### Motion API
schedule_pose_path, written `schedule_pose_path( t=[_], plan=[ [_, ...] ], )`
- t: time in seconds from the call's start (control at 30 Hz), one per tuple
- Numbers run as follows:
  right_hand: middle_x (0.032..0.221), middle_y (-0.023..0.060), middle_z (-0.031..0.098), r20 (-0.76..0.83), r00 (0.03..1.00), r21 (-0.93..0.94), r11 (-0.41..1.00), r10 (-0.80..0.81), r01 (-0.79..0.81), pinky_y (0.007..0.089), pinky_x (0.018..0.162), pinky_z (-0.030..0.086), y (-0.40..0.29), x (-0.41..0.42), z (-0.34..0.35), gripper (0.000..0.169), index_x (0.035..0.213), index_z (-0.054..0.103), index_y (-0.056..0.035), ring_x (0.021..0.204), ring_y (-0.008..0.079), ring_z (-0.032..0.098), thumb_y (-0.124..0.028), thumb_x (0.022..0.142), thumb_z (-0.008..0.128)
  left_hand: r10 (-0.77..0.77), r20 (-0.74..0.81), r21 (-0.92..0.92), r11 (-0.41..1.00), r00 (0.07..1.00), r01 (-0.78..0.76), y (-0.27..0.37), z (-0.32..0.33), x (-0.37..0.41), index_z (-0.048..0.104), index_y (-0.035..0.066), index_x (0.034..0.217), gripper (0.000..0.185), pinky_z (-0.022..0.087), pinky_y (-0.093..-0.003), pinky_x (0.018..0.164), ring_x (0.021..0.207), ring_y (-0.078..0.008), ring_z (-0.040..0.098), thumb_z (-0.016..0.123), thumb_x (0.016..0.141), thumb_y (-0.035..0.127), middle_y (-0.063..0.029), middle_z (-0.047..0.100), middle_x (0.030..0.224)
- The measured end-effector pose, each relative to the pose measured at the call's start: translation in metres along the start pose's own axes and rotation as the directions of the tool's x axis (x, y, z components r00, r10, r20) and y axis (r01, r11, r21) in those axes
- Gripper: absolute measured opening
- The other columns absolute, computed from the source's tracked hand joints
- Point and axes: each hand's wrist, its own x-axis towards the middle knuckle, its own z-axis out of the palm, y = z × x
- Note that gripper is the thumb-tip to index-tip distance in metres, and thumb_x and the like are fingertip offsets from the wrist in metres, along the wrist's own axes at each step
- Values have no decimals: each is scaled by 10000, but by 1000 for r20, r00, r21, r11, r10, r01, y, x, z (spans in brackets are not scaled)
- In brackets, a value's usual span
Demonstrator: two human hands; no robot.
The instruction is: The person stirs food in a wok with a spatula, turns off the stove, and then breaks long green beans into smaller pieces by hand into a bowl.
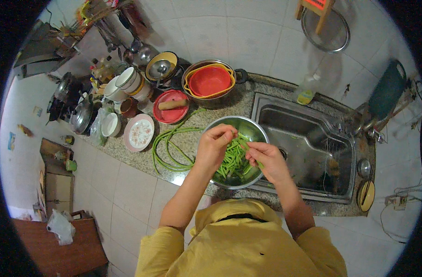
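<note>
A steel bowl (259, 133) holding many short pieces of green long beans (231, 166) stands on the granite counter, at the left edge of the sink. Over the bowl, my left hand (216, 142) is closed, its thumb and fingers pinching the end of a green bean. My right hand (266, 157) is to its right, above the bowl's right side, with green bean lengths (245, 142) between thumb and fingers. Whole long beans (167, 138) lie in loose curves on the counter just left of the bowl.
Right of the bowl is a steel sink (301, 152). Behind the long beans are a red basket (159, 116) with a wooden rolling pin (173, 104) and a pot (212, 101) holding red and yellow baskets. A patterned plate (139, 133) and stacked bowls (126, 78) stand farther left.
</note>
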Motion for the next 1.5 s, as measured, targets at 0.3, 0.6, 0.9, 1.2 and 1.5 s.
schedule_pose_path(
  t=[0.3, 0.6, 0.9, 1.2, 1.5],
  plan=[
    [724, 29, 565, -24, 999, -102, 994, 44, -46, 200, 543, 391, -1, 0, -6, 206, 979, 568, 29, 606, 75, 478, -102, 827, 521, 234, 137, 681, 684, 963, -263, 3, -7, -2, 590, 33, 974, 240, 407, -286, 787, 871, -198, 543, 598, 739, 79, -82, 601, 927],
    [691, 24, 599, -45, 998, -487, 873, -48, 20, 215, 518, 433, 1, 4, -7, 164, 888, 599, 17, 560, 72, 517, -114, 812, 536, 319, 494, 828, 112, 809, -550, 4, 1, -7, 613, 89, 783, 176, 415, -347, 620, 712, -255, 525, 635, 614, 45, -57, 539, 727],
    [715, 58, 596, -54, 998, -397, 918, -37, 13, 215, 522, 430, 0, 1, -7, 170, 915, 587, 35, 576, 84, 512, -85, 821, 513, 318, 380, 829, 299, 868, -473, -4, 5, -10, 609, 59, 745, 106, 405, -325, 617, 680, -242, 525, 621, 641, 46, -62, 555, 697],
    [853, 104, 596, -87, 996, 150, 989, -7, 20, 258, 641, 448, 7, 4, 5, 227, 978, 550, 27, 698, 133, 542, -147, 868, 454, 81, -223, 223, 974, 971, -30, -27, 12, -10, 621, -14, 819, 81, 410, -195, 656, 714, -77, 525, 584, 765, 34, -20, 577, 786],
    [973, 130, 560, -184, 982, 275, 957, -41, 91, 294, 743, 424, 1, 7, 9, 226, 1027, 479, 7, 826, 168, 533, -159, 887, 417, 438, 43, 807, 515, 898, -290, -20, 1, -9, 596, 2, 821, 157, 423, -252, 647, 715, -186, 554, 628, 720, 118, -92, 570, 749]
  ],
)
